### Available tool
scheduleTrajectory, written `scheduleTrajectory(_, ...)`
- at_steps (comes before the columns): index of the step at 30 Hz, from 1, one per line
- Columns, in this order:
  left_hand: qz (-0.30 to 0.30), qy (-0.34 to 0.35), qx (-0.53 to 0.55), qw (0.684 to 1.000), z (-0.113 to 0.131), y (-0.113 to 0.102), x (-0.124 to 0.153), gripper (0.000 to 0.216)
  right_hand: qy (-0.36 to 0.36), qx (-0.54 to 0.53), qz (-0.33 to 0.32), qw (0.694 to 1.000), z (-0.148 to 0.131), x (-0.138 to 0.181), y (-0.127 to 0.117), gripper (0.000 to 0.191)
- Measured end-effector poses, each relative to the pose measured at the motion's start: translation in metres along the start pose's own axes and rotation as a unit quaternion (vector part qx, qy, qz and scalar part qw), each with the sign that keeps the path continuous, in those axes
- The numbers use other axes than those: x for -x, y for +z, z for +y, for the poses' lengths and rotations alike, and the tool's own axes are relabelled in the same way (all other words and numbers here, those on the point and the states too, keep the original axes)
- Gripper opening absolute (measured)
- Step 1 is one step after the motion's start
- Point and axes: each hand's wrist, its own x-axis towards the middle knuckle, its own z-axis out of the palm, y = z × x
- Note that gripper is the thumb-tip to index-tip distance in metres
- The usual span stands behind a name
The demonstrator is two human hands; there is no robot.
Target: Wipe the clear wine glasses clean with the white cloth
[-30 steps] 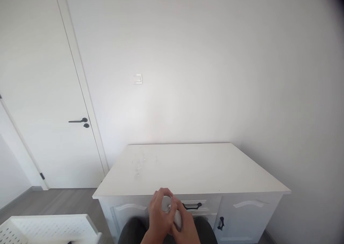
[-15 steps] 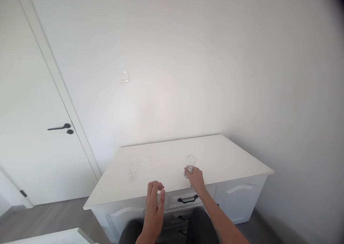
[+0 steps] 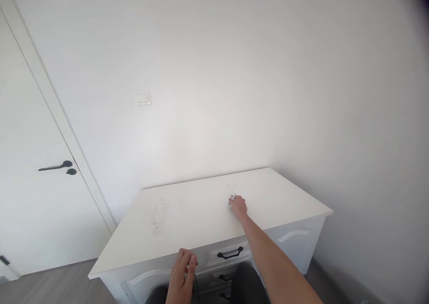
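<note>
My right hand [image 3: 238, 206] is reached out over the cabinet top [image 3: 208, 226], with its fingers closed round the lower part of a clear drinking glass [image 3: 232, 189]. The glass is upright and its round rim shows above my fingers. Whether its foot touches the surface I cannot tell. Low in front of the drawers hangs my left hand [image 3: 182, 272], fingers loosely bent, thumb apart and nothing in it. Several transparent glasses [image 3: 158, 217] stand on the left part of the top, their outlines faint against the white.
Below the top are drawers with black handles [image 3: 230, 253]. A pale wall with a light switch [image 3: 144, 98] rises behind the cabinet. At the left is a white door with a black lever handle [image 3: 55, 166]. My knee [image 3: 250, 284] is close to the drawers.
My right hand has moved farther across the top, toward the wall, with the glass. The left hand has dropped lower, away from the front edge. The view has shifted slightly right.
</note>
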Motion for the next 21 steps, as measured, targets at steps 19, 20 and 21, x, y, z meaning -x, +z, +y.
scheduleTrajectory(19, 0.152, -0.327, 0.434, 0.825, -0.119, -0.009, -0.157, 0.032, -0.017, -0.17, 0.064, 0.983, 0.03, 0.115, -0.041, 0.082)
scheduleTrajectory(20, 0.157, -0.333, 0.447, 0.816, -0.121, -0.008, -0.168, 0.037, -0.007, -0.163, 0.067, 0.984, 0.037, 0.128, -0.045, 0.086)
scheduleTrajectory(21, 0.157, -0.336, 0.458, 0.808, -0.122, -0.007, -0.179, 0.043, -0.008, -0.185, 0.056, 0.981, 0.044, 0.141, -0.049, 0.087)
